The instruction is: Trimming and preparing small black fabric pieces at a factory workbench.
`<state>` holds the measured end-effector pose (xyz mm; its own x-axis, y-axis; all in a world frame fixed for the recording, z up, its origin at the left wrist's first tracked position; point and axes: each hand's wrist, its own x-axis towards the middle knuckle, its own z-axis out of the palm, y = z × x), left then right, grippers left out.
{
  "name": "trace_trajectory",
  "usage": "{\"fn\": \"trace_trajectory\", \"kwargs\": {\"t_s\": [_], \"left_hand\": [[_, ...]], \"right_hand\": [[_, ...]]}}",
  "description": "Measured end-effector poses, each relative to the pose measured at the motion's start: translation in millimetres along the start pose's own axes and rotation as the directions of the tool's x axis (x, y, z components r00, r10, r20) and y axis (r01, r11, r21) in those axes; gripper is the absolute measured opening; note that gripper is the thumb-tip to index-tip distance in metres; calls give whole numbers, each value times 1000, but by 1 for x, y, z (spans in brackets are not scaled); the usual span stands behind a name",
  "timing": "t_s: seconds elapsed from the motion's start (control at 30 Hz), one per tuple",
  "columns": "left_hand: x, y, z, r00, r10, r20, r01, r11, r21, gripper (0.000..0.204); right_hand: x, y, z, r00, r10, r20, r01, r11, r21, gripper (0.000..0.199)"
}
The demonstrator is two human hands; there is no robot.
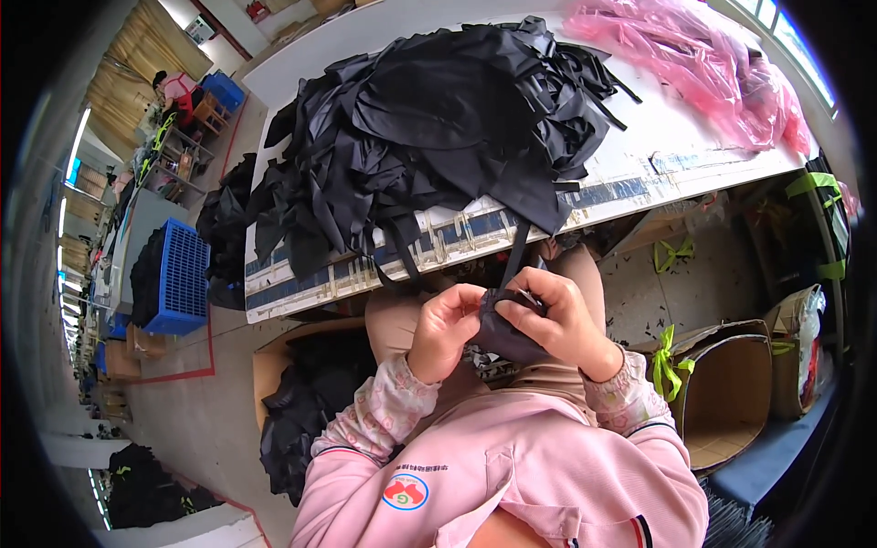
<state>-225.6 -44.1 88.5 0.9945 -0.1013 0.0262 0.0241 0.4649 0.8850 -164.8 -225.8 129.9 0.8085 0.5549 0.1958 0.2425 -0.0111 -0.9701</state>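
Note:
Above my lap, my left hand (448, 331) and my right hand (559, 318) both pinch a piece of black fabric (498, 331). Their fingertips meet close together at its upper edge. From the right hand, a narrow black strap (518, 251) runs up toward the table edge. The lower part of the piece hangs down between the hands over my thighs. Just beyond them, a large heap of black fabric pieces (438, 110) covers much of the white table (630, 151), some straps and corners drooping over its front edge.
Pink plastic sheeting (685, 64) lies at the table's far right. A cardboard box of black fabric (274, 365) stands by my left side. An open cardboard box (726, 402) is at right, tied with a green strip (667, 361). A blue crate (183, 279) stands left; another person (178, 96) works far off.

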Motion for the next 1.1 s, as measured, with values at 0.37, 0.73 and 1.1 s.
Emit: {"fn": "trace_trajectory", "kwargs": {"t_s": [0.37,0.73,1.1], "left_hand": [[-4,17,-1,1000,3,28,-14,932,363,13],[0,9,5,996,20,92,-10,995,-100,17],[0,-1,3,905,393,-162,-329,889,320,14]], "right_hand": [[2,4,-1,992,109,64,-113,991,71,12],[10,35,9,998,65,18,-68,964,258,21],[-21,20,16,961,232,150,-267,916,298,25]]}}
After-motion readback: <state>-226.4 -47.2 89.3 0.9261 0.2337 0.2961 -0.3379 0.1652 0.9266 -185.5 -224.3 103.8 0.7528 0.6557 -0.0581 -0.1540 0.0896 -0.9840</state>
